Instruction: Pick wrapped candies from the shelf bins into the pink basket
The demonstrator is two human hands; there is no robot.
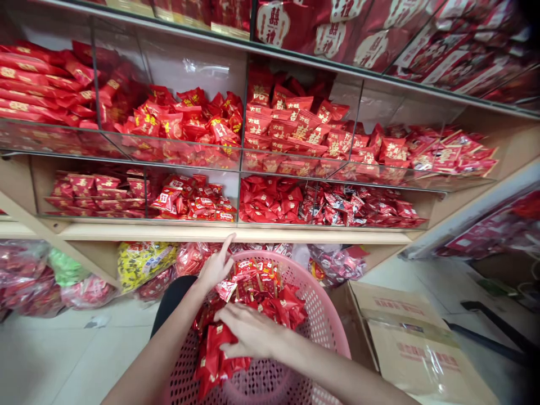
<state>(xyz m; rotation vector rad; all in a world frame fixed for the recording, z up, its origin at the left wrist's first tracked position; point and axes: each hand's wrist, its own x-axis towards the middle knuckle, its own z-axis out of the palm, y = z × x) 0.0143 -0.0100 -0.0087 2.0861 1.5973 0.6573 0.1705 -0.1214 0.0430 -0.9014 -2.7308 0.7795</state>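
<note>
Display shelving stood behind pink basket (335,323), compartments well stocked with shelf packets (295,126). Loose red packets (291,309) lay heaped inside basket, part of its wall and bottom bare. Left hand (214,269) hung open near far rim, index finger extended, nothing visibly held. Right hand (247,332) closed over red packets at heap's near-left. Work looked unfinished: plenty lay in basket; share done couldn't be told.
</note>
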